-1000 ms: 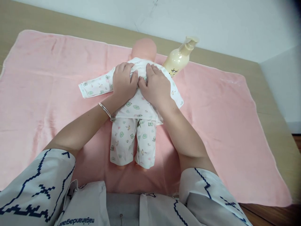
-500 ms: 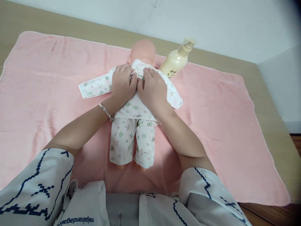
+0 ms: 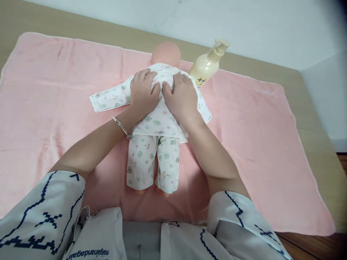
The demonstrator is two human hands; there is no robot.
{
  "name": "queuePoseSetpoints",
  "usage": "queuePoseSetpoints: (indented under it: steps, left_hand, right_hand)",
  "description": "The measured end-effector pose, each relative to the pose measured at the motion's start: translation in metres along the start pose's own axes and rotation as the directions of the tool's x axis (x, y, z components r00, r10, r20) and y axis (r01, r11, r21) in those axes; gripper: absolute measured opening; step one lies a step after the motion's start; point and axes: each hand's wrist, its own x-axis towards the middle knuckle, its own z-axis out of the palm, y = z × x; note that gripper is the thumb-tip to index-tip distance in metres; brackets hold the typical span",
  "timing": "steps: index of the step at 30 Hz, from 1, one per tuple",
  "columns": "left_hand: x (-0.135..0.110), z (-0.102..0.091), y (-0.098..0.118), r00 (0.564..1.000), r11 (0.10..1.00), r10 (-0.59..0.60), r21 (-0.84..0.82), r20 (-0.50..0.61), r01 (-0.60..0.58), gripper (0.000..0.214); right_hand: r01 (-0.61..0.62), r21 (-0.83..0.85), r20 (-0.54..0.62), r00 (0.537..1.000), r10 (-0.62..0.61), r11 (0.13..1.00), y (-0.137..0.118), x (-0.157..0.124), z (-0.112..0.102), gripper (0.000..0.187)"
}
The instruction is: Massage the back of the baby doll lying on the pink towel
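Observation:
A baby doll (image 3: 153,159) in a white printed shirt and trousers lies face down on a pink towel (image 3: 48,90), its bare head (image 3: 166,53) pointing away from me. My left hand (image 3: 142,94) and my right hand (image 3: 180,96) lie side by side on its upper back. Their fingers are stretched flat over the shirt and their thumbs nearly touch. The shirt cloth is bunched into a fold just ahead of my fingertips. A silver bangle (image 3: 120,125) sits on my left wrist. One shirt sleeve (image 3: 107,101) lies spread out to the left.
A cream pump bottle (image 3: 207,65) lies tilted on the towel just right of the doll's head. The towel covers a wooden table (image 3: 311,119) that meets a white wall at the back. My patterned sleeves fill the lower edge.
Both hands slid slightly up the doll's back and their fingers flattened out, pushing the shirt into a fold near the neck. The doll and bottle stayed in place.

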Motion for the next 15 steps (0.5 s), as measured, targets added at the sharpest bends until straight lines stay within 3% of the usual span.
queuePoseSetpoints:
  steps: [6,11,15]
  left_hand:
    - [-0.005,-0.006,0.006,0.996,0.996,0.081,0.032,-0.035,-0.08,0.029]
    - [-0.005,-0.002,0.009,0.999,0.999,-0.014,0.043,-0.049,0.016,0.039]
    - [0.0,0.006,0.001,0.999,1.0,-0.024,-0.001,-0.036,0.023,0.041]
  right_hand:
    - [-0.014,-0.059,0.02,1.0,0.016,0.998,-0.016,-0.014,-0.01,0.05]
    - [-0.008,-0.024,0.082,0.997,0.009,1.0,-0.006,-0.004,-0.011,0.051]
    - [0.048,0.009,0.096,0.994,-0.048,0.999,0.003,0.005,-0.006,0.054]
